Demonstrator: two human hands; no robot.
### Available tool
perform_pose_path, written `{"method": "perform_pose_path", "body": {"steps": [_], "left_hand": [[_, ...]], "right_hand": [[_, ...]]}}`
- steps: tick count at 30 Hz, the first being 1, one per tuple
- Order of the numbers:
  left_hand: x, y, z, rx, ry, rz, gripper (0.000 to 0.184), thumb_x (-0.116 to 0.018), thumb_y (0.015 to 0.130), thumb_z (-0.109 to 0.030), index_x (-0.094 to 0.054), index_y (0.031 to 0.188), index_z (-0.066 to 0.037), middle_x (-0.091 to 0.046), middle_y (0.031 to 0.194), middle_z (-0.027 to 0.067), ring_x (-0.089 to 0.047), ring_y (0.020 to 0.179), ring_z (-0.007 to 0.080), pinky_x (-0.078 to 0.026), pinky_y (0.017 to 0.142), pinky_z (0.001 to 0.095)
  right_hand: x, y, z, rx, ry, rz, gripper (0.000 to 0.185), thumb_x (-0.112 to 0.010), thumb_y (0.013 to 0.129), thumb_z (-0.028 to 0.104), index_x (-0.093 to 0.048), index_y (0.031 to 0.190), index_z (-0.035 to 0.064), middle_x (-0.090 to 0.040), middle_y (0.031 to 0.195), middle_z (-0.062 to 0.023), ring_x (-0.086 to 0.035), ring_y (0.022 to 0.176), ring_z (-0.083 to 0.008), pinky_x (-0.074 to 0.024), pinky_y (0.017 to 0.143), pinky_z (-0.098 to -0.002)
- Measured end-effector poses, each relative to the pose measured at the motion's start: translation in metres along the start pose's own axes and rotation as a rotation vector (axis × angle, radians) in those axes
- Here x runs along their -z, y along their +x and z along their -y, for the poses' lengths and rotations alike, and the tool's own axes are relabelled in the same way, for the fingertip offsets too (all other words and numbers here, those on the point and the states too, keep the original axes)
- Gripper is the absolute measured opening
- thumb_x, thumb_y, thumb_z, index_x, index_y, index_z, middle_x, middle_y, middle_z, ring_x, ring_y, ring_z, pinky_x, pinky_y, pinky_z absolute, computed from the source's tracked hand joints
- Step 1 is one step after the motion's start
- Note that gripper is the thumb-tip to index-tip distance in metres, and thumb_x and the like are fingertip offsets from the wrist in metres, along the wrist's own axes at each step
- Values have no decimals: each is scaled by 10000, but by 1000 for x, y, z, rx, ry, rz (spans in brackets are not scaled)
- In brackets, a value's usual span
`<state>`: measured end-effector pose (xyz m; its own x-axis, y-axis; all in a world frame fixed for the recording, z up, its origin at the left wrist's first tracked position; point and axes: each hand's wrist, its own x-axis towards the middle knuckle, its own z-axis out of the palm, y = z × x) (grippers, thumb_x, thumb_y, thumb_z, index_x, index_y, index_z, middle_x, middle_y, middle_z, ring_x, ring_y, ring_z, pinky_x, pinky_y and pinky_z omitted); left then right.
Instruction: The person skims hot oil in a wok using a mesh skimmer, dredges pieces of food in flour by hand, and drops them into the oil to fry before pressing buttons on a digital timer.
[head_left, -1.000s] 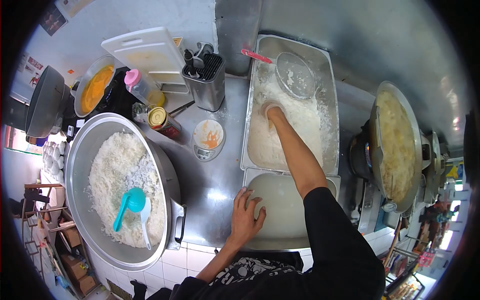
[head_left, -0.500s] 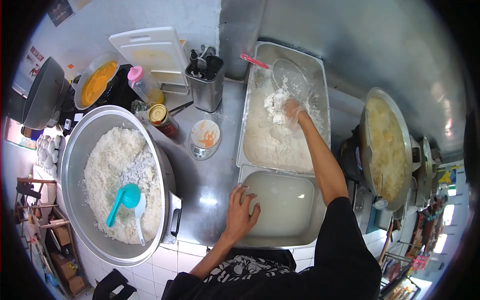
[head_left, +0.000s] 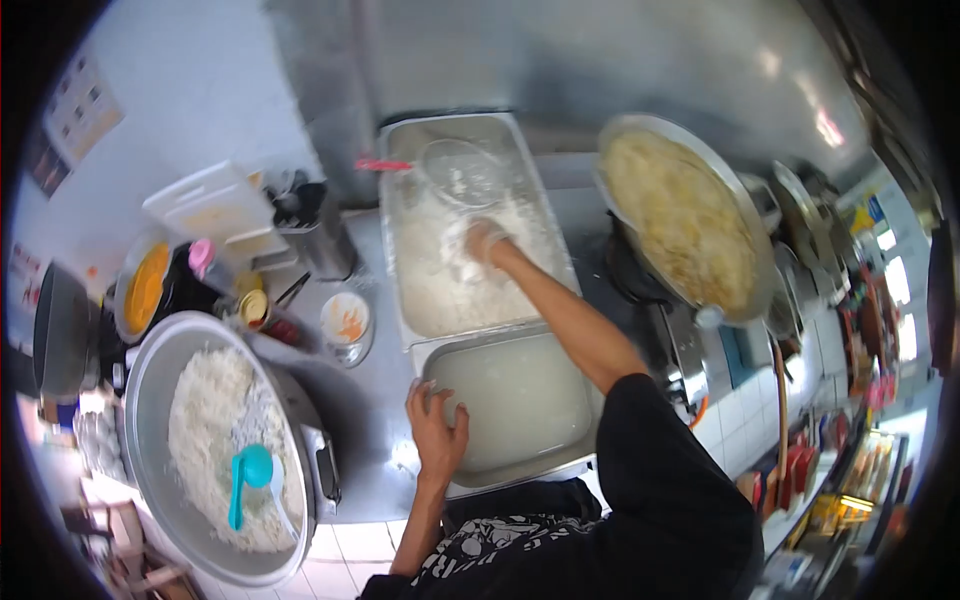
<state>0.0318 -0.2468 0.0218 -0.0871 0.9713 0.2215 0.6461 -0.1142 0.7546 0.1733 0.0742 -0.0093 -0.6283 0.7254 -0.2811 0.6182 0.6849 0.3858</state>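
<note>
My right hand (head_left: 485, 242), in a clear plastic glove, is down in the white flour (head_left: 440, 285) of a long metal tray (head_left: 393, 262). Flour and motion blur hide its fingers. A sieve (head_left: 462, 172) with a red handle lies on the flour just beyond it. Closer to me, a second metal tray (head_left: 428, 368) contains cloudy, whitish liquid (head_left: 520, 400). My left hand (head_left: 437, 435) rests at the left rim of this tray, bare, its fingers apart and nothing in it.
Left stands a large pot (head_left: 140, 450) of white rice with a turquoise scoop (head_left: 257, 466). A kitchen scale (head_left: 347, 325), a can (head_left: 254, 307) and a knife holder (head_left: 322, 235) are behind. On the right, a wide pan (head_left: 690, 215) holds bubbling yellowish frying oil.
My view has swung to the right, so the trays and pot appear further left. My right hand is still in the flour, and my left hand stays by the liquid tray's rim.
</note>
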Motion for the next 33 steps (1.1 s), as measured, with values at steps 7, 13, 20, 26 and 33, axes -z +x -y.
{"method": "perform_pose_path", "body": {"steps": [7,13,20,26,33], "left_hand": [[-4,-4,-1,-22,30,-6,239,-586,741,-98,-547,961,-11,-432,1162,233,-327,1177,406,-282,976,472],[-6,-5,0,-52,65,-5,244,-580,745,-106,-541,966,-12,-426,1172,244,-317,1186,409,-277,980,473],[-7,-8,3,-60,67,-17,243,-579,745,-105,-538,966,-14,-425,1179,242,-319,1187,410,-278,979,474],[-4,-8,0,-56,41,-26,241,-583,745,-99,-538,967,-17,-425,1179,240,-328,1182,407,-284,974,475],[-6,-8,1,-72,46,-28,244,-590,745,-99,-539,967,-10,-425,1180,238,-330,1181,407,-277,977,469]], "right_hand": [[9,-22,-14,-62,399,-162,219,-498,761,182,-681,774,61,-651,899,-121,-614,858,-250,-461,808,-356],[110,-91,-82,-140,420,-566,242,-477,767,180,-668,851,58,-636,933,-140,-594,908,-273,-443,836,-362],[155,-248,-193,-395,466,-693,257,-473,775,190,-658,891,55,-625,971,-140,-582,939,-272,-435,852,-360],[84,-370,-261,-705,303,-481,272,-469,783,199,-650,925,53,-615,1004,-141,-571,966,-271,-428,865,-358],[-4,-428,-276,-830,141,-217,293,-465,791,209,-640,965,50,-604,1042,-141,-559,997,-270,-419,880,-355]]}}
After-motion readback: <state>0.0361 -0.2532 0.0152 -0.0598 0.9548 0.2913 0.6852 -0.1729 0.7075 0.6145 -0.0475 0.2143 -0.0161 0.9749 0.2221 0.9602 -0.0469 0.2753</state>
